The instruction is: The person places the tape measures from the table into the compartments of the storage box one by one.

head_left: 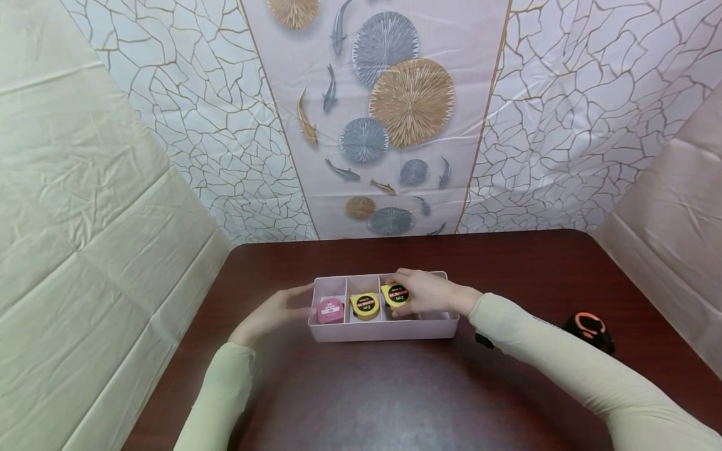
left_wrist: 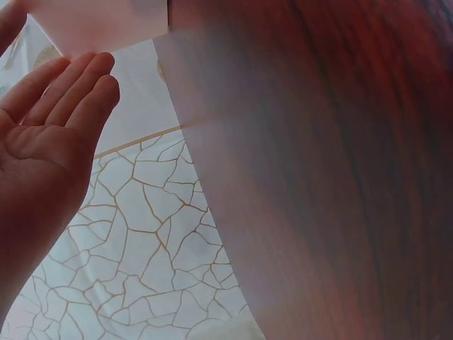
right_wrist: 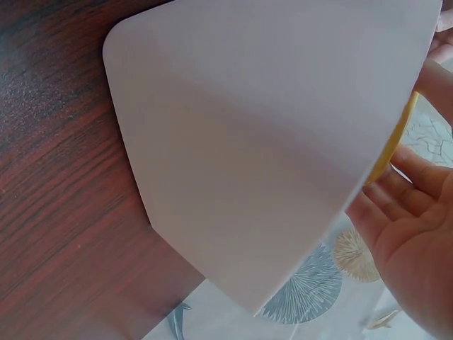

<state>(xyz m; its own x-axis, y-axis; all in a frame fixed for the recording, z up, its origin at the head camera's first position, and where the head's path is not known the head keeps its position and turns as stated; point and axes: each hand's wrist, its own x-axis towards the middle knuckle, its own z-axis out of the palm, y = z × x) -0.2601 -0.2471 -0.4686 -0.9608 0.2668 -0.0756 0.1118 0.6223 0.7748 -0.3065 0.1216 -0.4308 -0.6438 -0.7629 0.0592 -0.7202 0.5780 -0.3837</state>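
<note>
1 pink tape measure (head_left: 330, 311) and 1 yellow tape measure (head_left: 365, 305) lie in the 2 leftmost compartments of a pale tray (head_left: 383, 332) on the worktop (head_left: 372, 394). The right hand (head_left: 429, 293) pinches another yellow tape measure (head_left: 396, 294) at the 3rd compartment, partly above the rim. The left hand (head_left: 272, 316), fingers extended, touches the tray's left end. The held case looks light, stiff and perhaps slick; opposite edges should give the surest hold. The tray's thin-looking walls may flex, so steady it low at the ends.
</note>
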